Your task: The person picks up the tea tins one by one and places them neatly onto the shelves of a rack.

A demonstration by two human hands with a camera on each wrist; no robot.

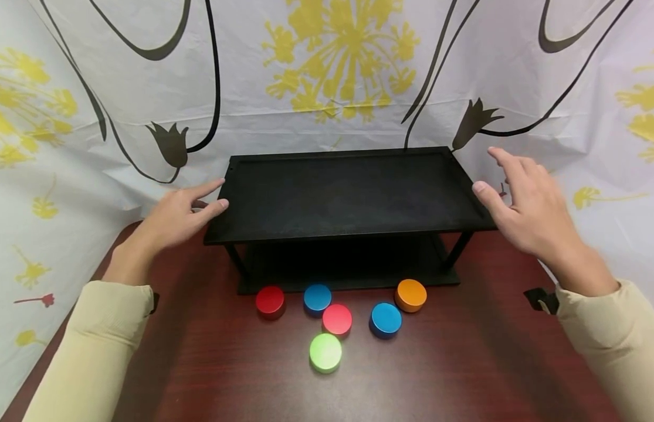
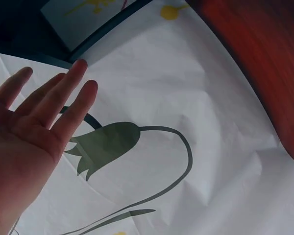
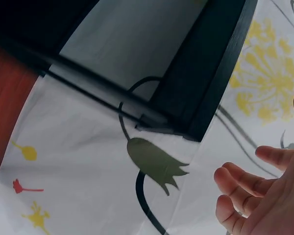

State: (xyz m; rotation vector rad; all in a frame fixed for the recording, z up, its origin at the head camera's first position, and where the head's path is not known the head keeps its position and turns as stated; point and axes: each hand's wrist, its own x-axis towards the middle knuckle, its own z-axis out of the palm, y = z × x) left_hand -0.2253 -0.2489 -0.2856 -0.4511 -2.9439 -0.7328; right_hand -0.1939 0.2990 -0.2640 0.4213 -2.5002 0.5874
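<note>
A black two-tier shelf stands across the far side of the table in the head view. My left hand is at its left end, thumb and index finger stretched out over the top's edge; whether they touch it I cannot tell. At the other end my right hand hovers just beside the right edge, fingers loosely bent and holding nothing. In the left wrist view the left hand shows spread, fairly straight fingers and a bare palm. The right wrist view has the right hand apart from the shelf.
Before the shelf lie round discs: dark red, blue, pinkish red, light green, another blue and orange. They sit on a reddish-brown table. A white flower-patterned cloth surrounds the back and sides.
</note>
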